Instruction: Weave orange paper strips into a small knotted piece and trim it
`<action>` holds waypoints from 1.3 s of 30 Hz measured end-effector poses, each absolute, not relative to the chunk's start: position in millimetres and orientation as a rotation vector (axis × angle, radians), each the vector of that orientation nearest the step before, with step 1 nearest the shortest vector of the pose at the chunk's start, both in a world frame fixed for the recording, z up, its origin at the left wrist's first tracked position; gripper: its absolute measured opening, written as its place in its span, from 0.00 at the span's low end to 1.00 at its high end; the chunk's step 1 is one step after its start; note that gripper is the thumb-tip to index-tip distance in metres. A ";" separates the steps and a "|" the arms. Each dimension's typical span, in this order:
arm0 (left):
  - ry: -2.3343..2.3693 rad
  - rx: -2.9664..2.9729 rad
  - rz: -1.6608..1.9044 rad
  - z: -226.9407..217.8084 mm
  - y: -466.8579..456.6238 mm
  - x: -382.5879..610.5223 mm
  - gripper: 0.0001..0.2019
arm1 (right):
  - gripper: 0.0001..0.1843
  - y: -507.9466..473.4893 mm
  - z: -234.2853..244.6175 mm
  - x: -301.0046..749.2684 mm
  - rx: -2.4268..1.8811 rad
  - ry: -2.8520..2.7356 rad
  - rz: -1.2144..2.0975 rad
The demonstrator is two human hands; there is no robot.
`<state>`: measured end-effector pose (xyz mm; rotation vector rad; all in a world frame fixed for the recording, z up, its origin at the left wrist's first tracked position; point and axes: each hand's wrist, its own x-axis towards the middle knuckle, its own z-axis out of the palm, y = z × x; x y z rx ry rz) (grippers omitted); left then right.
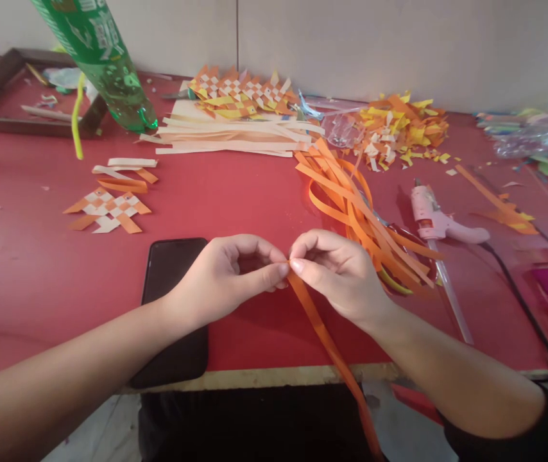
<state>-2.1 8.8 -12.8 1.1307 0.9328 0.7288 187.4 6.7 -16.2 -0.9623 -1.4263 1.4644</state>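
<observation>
An orange paper strip (323, 330) hangs from my fingertips down over the table's front edge. My left hand (230, 273) pinches its upper end between thumb and forefinger. Right beside it, my right hand (334, 273) pinches the same end, the two thumbs nearly touching. The very tip is hidden by my fingers. To the left lies a small woven orange-and-white paper piece (110, 208), with several folded strips (122, 176) just behind it. A bundle of loose orange strips (351, 199) lies behind and to the right of my right hand.
A black phone (175, 269) lies partly under my left forearm. Right of the bundle are a pink glue gun (440, 218) and its cord. Farther back stand a green bottle (105, 70), white strips (235, 136), woven pieces (240, 93) and a scrap pile (399, 125).
</observation>
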 end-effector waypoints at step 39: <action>0.940 1.122 0.655 -12.1 8.2 1.8 0.09 | 0.03 7.5 -27.1 188.3 -0.952 -1.241 1.500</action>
